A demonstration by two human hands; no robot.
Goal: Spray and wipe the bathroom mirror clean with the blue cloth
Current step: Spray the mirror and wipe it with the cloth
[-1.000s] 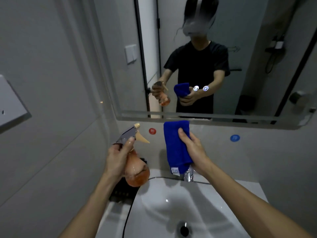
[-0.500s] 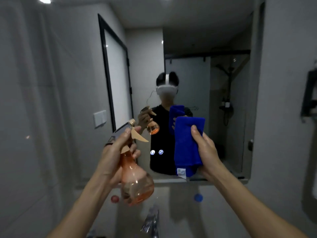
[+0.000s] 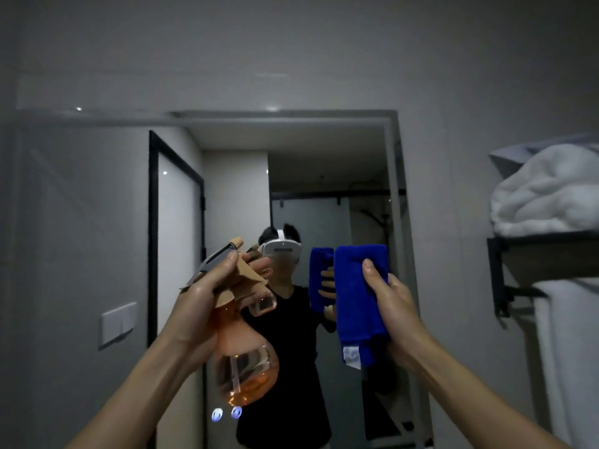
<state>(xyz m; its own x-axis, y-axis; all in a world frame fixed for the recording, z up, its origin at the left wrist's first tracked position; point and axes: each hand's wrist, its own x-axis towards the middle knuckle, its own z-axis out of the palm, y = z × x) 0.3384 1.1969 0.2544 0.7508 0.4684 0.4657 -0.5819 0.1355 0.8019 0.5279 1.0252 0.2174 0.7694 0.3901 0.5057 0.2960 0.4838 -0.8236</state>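
Observation:
The bathroom mirror (image 3: 233,163) fills the wall ahead and reflects a person holding the same two items. My left hand (image 3: 207,306) grips the neck of a clear orange spray bottle (image 3: 248,367), with a finger lying along its grey trigger head, nozzle aimed at the glass. My right hand (image 3: 389,306) holds a folded blue cloth (image 3: 356,296) upright at the same height, thumb on its front, white tag hanging at the bottom. Both hands are raised close to the mirror, about a hand's width apart.
A black wall shelf (image 3: 544,251) on the right carries folded white towels (image 3: 547,196), and another white towel (image 3: 570,351) hangs below it. The mirror reflects a black-framed door, a light switch and a shower area behind.
The view has tilted upward from the sink to the mirror's top edge. Both hands have risen with the bottle and cloth. The towel shelf has come into view on the right.

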